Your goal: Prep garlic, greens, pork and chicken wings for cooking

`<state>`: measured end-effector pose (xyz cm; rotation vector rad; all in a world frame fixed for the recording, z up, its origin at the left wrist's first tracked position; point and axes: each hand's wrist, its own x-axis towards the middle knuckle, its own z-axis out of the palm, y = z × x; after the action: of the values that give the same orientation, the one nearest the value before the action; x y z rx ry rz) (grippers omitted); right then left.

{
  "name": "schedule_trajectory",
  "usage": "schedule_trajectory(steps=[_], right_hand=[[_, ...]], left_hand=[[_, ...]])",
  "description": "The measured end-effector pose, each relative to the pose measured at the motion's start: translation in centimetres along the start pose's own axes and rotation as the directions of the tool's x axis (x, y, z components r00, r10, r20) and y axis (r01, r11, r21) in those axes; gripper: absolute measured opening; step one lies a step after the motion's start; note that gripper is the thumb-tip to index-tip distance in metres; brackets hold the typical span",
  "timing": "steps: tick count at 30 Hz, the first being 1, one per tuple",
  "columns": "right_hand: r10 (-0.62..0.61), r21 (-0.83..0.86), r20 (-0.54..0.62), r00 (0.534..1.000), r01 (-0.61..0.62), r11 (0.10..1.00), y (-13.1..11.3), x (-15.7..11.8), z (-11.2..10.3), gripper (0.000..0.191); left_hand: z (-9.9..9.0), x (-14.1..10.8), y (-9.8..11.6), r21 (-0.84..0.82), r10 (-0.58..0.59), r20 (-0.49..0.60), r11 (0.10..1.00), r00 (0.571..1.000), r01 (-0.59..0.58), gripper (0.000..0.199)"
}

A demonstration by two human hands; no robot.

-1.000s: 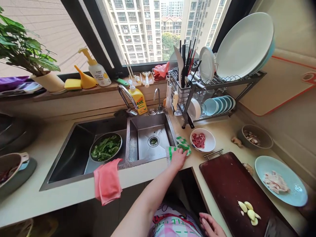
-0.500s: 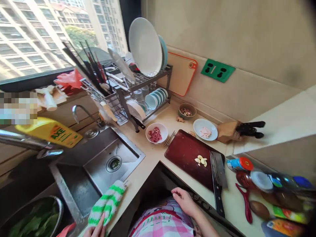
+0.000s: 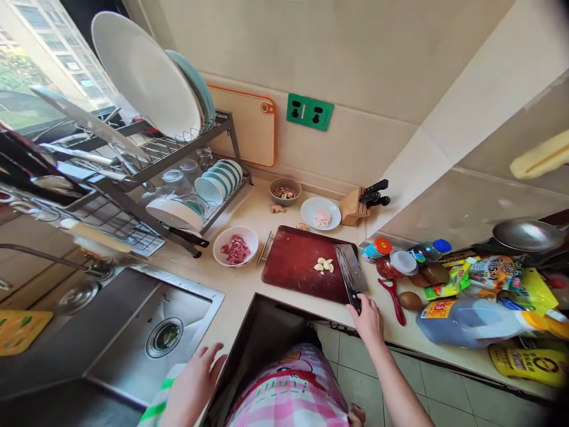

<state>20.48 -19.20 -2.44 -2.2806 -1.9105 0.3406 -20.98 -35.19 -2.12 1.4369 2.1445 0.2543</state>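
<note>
I log: right hand point(image 3: 368, 320) closed on cleaver point(image 3: 350, 271) handle | blade on board point(image 3: 293, 261) | garlic point(image 3: 324, 265) at cleaver's 9 o'clock | left hand point(image 3: 193, 379) open, over cloth point(image 3: 160, 394)

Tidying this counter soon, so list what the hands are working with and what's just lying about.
In use: right hand on the cleaver, cutting board, garlic cloves.
Lying about: knife block, red peeler, dish rack.
</note>
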Motion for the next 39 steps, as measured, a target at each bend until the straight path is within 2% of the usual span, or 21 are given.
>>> schedule_trajectory(steps=[3, 5, 7, 9, 12, 13, 14, 16, 18, 19, 21, 23, 25, 29, 31, 34, 37, 39], right_hand=[[-0.007, 0.04, 0.087, 0.996, 0.004, 0.999, -0.1, 0.5, 0.0, 0.038], [0.002, 0.104, 0.072, 0.997, -0.009, 0.995, 0.4, 0.5, -0.3, 0.04], [0.014, 0.245, 0.024, 1.0, -0.019, 0.969, 1.6, 0.2, -1.1, 0.04], [0.035, 0.433, 0.033, 0.999, -0.045, 0.9, 3.2, -0.3, -2.1, 0.041], [0.068, 0.642, 0.226, 0.972, -0.201, 0.74, 5.4, -1.3, -3.4, 0.049], [0.074, 0.681, 0.297, 0.952, -0.266, 0.683, 5.9, -1.6, -3.7, 0.053], [0.081, 0.708, 0.354, 0.932, -0.324, 0.627, 6.2, -1.9, -3.9, 0.057], [0.107, 0.745, 0.42, 0.901, -0.41, 0.527, 6.4, -2.4, -4.2, 0.063], [0.148, 0.762, 0.439, 0.886, -0.454, 0.462, 6.0, -3.0, -4.4, 0.067], [0.169, 0.767, 0.44, 0.882, -0.467, 0.44, 5.7, -3.4, -4.5, 0.069], [0.21, 0.779, 0.429, 0.879, -0.478, 0.407, 4.9, -4.2, -4.5, 0.072], [0.236, 0.786, 0.43, 0.871, -0.49, 0.377, 4.1, -5.1, -4.5, 0.074], [0.25, 0.786, 0.44, 0.862, -0.505, 0.356, 3.3, -5.8, -4.3, 0.074], [0.233, 0.776, 0.449, 0.863, -0.506, 0.376, 1.6, -6.0, -3.6, 0.072], [0.207, 0.765, 0.444, 0.872, -0.489, 0.418, 0.7, -5.6, -3.3, 0.07], [0.156, 0.737, 0.414, 0.897, -0.431, 0.52, -0.4, -4.6, -2.8, 0.064], [0.069, 0.675, 0.293, 0.954, -0.257, 0.691, -0.9, -3.4, -2.2, 0.055], [-0.001, 0.592, 0.228, 0.974, -0.137, 0.794, -1.0, -2.4, -2.1, 0.05]], left_hand=[[0.7, 2.8, 7.1, -0.072, 0.136, 0.026, 0.988, 0.99, -0.134, 0.034], [1.7, 4.0, 10.7, -0.089, 0.177, 0.032, 0.981, 0.984, -0.173, 0.028], [2.5, 5.1, 13.6, -0.071, 0.207, 0.051, 0.976, 0.977, -0.204, 0.024], [2.8, 6.3, 16.3, -0.023, 0.256, 0.076, 0.967, 0.964, -0.255, 0.023], [2.3, 9.4, 21.3, 0.126, 0.389, 0.128, 0.906, 0.912, -0.404, 0.025], [2.1, 10.7, 23.3, 0.183, 0.458, 0.154, 0.858, 0.876, -0.481, 0.027], [2.0, 12.1, 25.3, 0.23, 0.542, 0.18, 0.788, 0.821, -0.571, 0.028], [2.2, 15.1, 29.2, 0.274, 0.688, 0.253, 0.624, 0.68, -0.732, 0.03], [3.1, 17.7, 32.3, 0.265, 0.768, 0.353, 0.466, 0.535, -0.844, 0.027], [3.7, 18.7, 33.4, 0.255, 0.779, 0.401, 0.411, 0.482, -0.875, 0.023], [4.8, 20.2, 34.6, 0.234, 0.778, 0.46, 0.359, 0.428, -0.904, 0.014], [5.5, 20.8, 34.8, 0.232, 0.772, 0.467, 0.363, 0.431, -0.903, 0.008], [5.9, 21.0, 34.2, 0.255, 0.766, 0.437, 0.398, 0.472, -0.881, 0.009], [5.6, 20.5, 32.3, 0.338, 0.706, 0.281, 0.561, 0.65, -0.755, 0.02], [5.3, 20.2, 31.1, 0.353, 0.667, 0.207, 0.632, 0.716, -0.69, 0.028], [4.9, 19.8, 29.1, 0.275, 0.654, 0.115, 0.703, 0.748, -0.656, 0.027], [4.7, 19.8, 27.4, 0.155, 0.667, 0.054, 0.729, 0.743, -0.666, 0.02], [4.6, 19.8, 26.6, 0.12, 0.666, 0.032, 0.738, 0.746, -0.664, 0.023]])
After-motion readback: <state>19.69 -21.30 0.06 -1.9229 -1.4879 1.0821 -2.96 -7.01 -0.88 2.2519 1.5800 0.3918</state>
